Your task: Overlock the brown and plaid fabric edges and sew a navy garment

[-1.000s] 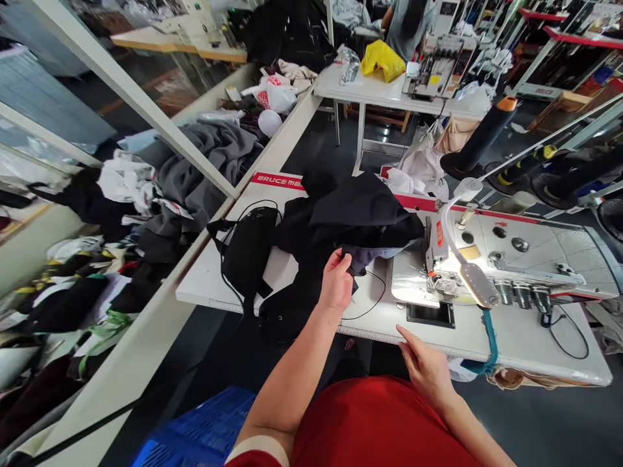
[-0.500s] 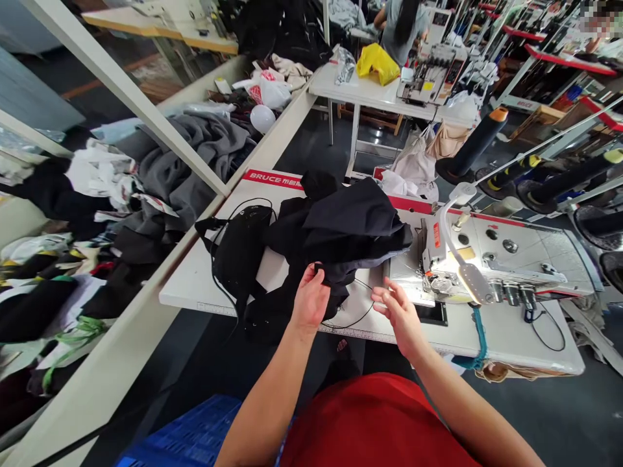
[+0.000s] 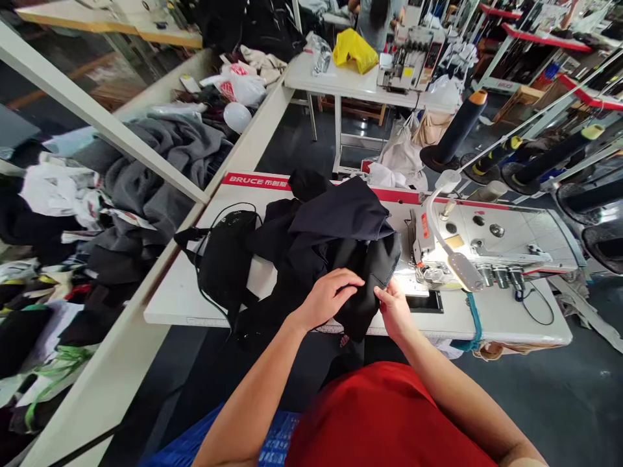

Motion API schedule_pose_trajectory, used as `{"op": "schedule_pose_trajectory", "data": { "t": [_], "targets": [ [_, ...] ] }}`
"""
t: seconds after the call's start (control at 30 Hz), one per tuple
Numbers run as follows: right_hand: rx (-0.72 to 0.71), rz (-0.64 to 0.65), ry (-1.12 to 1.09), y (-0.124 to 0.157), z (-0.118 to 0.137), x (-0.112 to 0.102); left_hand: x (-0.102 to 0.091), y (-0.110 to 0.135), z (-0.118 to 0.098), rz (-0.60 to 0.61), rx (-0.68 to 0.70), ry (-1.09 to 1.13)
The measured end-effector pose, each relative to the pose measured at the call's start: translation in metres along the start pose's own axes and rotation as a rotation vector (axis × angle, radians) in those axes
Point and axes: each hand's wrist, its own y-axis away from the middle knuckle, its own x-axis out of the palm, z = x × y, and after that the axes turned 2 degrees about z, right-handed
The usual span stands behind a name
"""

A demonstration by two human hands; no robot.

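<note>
A heap of dark cloth [image 3: 335, 214], black and navy, lies on the white sewing table in the head view, and one black piece hangs over the front edge. My right hand [image 3: 395, 310] pinches that black fabric [image 3: 363, 305] at its stitched edge between thumb and fingers. Over the same fabric, my left hand [image 3: 328, 297] has its fingers stretched out and its thumb apart, resting on or just above the cloth. Right of the hands stands an overlock sewing machine [image 3: 438, 259] with a lit lamp [image 3: 464, 271].
A black bag [image 3: 226, 259] with a cord lies on the table's left part. Behind the machine stand tall thread cones [image 3: 460, 130]. Cloth piles [image 3: 160, 155] fill a bin on the left. A blue crate [image 3: 280, 438] is by my legs. A person [image 3: 377, 26] sits farther back.
My left hand has let go of the cloth edge and spread its fingers. My right hand, open before, has closed on the fabric's edge. The black piece now spreads toward me.
</note>
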Motion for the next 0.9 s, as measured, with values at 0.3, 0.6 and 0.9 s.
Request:
{"op": "schedule_pose_trajectory", "data": {
  "t": [0.3, 0.6, 0.9],
  "targets": [
    [-0.047, 0.079, 0.183, 0.005, -0.002, -0.027, -0.003, -0.110, -0.042, 0.422, 0.216, -0.535],
    [0.060, -0.010, -0.041, 0.007, 0.004, -0.030, 0.002, -0.120, -0.028, 0.381, -0.175, -0.274],
    [0.126, -0.038, -0.161, 0.012, 0.009, -0.031, 0.017, -0.122, -0.018, 0.151, -0.237, -0.207]
  ]
}}
